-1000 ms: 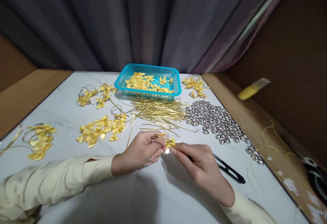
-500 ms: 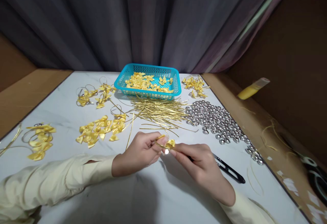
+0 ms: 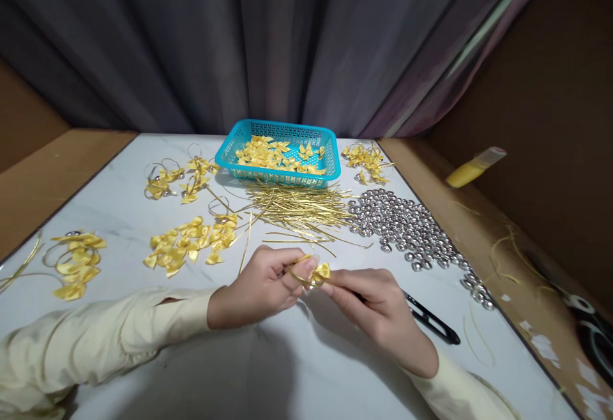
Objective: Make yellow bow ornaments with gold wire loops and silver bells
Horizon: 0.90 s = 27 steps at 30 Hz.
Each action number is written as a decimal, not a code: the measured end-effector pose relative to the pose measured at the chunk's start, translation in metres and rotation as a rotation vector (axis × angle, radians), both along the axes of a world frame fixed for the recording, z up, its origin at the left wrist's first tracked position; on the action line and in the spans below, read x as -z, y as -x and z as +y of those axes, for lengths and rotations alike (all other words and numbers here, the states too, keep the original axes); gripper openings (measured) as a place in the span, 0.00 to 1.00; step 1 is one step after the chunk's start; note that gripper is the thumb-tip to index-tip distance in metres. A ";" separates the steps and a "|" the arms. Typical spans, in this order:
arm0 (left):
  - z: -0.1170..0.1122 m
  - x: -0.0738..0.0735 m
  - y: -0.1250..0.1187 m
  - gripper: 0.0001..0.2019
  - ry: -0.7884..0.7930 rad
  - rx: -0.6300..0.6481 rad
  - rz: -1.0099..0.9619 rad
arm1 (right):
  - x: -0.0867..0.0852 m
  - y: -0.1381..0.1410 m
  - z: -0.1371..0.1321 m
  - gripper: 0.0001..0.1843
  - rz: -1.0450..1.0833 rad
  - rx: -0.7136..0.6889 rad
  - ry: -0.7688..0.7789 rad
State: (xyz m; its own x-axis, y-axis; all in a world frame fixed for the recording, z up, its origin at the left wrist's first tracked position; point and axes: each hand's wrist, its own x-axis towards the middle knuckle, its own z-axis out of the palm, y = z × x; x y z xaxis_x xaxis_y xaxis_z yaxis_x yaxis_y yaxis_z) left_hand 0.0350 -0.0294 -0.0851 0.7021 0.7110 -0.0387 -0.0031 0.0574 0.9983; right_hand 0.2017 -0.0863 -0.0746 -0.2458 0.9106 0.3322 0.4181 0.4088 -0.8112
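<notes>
My left hand (image 3: 261, 285) and my right hand (image 3: 371, 302) meet low over the white table (image 3: 287, 369), fingers pinched together. Between them sits a small yellow ribbon bow (image 3: 321, 272) with a thin gold wire (image 3: 299, 274) curved into a loop beside it. The left fingers pinch the wire loop; the right fingers pinch the bow. Both sleeves are pale cream.
A turquoise basket (image 3: 280, 131) of yellow bows stands at the back. Gold wire strips (image 3: 299, 209) lie in front of it, silver bells (image 3: 407, 225) to the right, loose bows (image 3: 189, 241) and looped bows (image 3: 74, 263) to the left. Black snips (image 3: 431, 321) lie by my right wrist.
The gold wire, straight a second ago, now curves into a loop between my fingers. Both hands have stayed in place.
</notes>
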 end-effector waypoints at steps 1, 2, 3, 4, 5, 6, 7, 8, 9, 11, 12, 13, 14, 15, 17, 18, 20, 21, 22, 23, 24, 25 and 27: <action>0.000 0.000 0.000 0.20 0.006 0.000 -0.011 | 0.000 0.000 0.000 0.13 0.006 -0.003 -0.004; 0.000 0.000 0.000 0.20 0.016 0.001 -0.020 | 0.000 0.001 0.000 0.12 0.010 -0.004 -0.011; 0.000 -0.001 0.000 0.20 0.034 0.003 -0.031 | 0.000 0.001 -0.001 0.12 0.014 -0.003 -0.018; 0.000 -0.001 0.000 0.20 0.065 0.007 -0.042 | 0.000 0.001 -0.001 0.12 0.019 0.001 -0.029; 0.000 -0.001 -0.001 0.20 0.108 0.015 -0.056 | 0.000 0.001 -0.001 0.11 0.025 0.004 -0.037; 0.000 -0.002 -0.001 0.19 0.161 0.024 -0.071 | 0.000 0.002 -0.001 0.11 0.035 0.009 -0.046; 0.000 -0.002 -0.001 0.19 0.217 0.036 -0.085 | 0.000 0.002 -0.002 0.11 0.045 0.014 -0.054; 0.001 -0.003 -0.001 0.18 0.269 0.046 -0.096 | 0.000 0.002 -0.002 0.11 0.053 0.021 -0.061; 0.001 -0.003 -0.002 0.18 0.311 0.054 -0.102 | 0.001 0.003 -0.002 0.11 0.056 0.027 -0.064; 0.001 -0.005 -0.002 0.17 0.362 0.064 -0.107 | 0.001 0.003 -0.002 0.11 0.047 0.041 -0.065; 0.000 -0.005 -0.002 0.17 0.374 0.064 -0.108 | 0.001 0.003 -0.002 0.11 0.038 0.045 -0.067; 0.000 -0.006 -0.002 0.17 0.381 0.064 -0.110 | 0.002 0.004 -0.002 0.12 0.030 0.046 -0.066; 0.000 -0.006 -0.002 0.18 0.384 0.061 -0.111 | 0.002 0.004 -0.002 0.12 0.026 0.045 -0.066; 0.000 -0.006 -0.002 0.18 0.386 0.060 -0.111 | 0.002 0.004 -0.003 0.12 0.025 0.043 -0.067; -0.001 -0.005 -0.002 0.18 0.389 0.058 -0.110 | 0.003 0.005 -0.003 0.12 0.028 0.041 -0.075; -0.001 -0.004 -0.002 0.18 0.391 0.058 -0.112 | 0.003 0.005 -0.003 0.12 0.030 0.043 -0.083; -0.002 -0.003 -0.003 0.18 0.391 0.053 -0.120 | 0.004 0.005 -0.002 0.12 0.028 0.044 -0.098; -0.002 -0.002 -0.003 0.18 0.387 0.048 -0.125 | 0.004 0.005 -0.002 0.12 0.025 0.043 -0.106; -0.002 -0.001 -0.003 0.18 0.377 0.044 -0.128 | 0.004 0.006 -0.002 0.12 0.022 0.041 -0.111; -0.002 0.000 -0.003 0.18 0.362 0.042 -0.130 | 0.004 0.006 -0.002 0.12 0.019 0.036 -0.117; -0.002 0.000 -0.002 0.18 0.343 0.042 -0.128 | 0.004 0.006 -0.002 0.12 0.016 0.031 -0.123; -0.002 0.001 -0.002 0.18 0.320 0.042 -0.120 | 0.004 0.006 -0.002 0.12 0.012 0.028 -0.127; -0.003 0.001 -0.001 0.17 0.249 0.033 -0.088 | 0.004 0.006 -0.002 0.11 -0.003 0.029 -0.135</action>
State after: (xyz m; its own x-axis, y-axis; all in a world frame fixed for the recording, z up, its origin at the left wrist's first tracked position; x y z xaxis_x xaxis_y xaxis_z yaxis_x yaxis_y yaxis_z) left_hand 0.0356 -0.0323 -0.0863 0.7331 0.6641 -0.1470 -0.0837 0.3026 0.9494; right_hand 0.1959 -0.0884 -0.0790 -0.2210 0.8644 0.4516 0.4334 0.5019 -0.7485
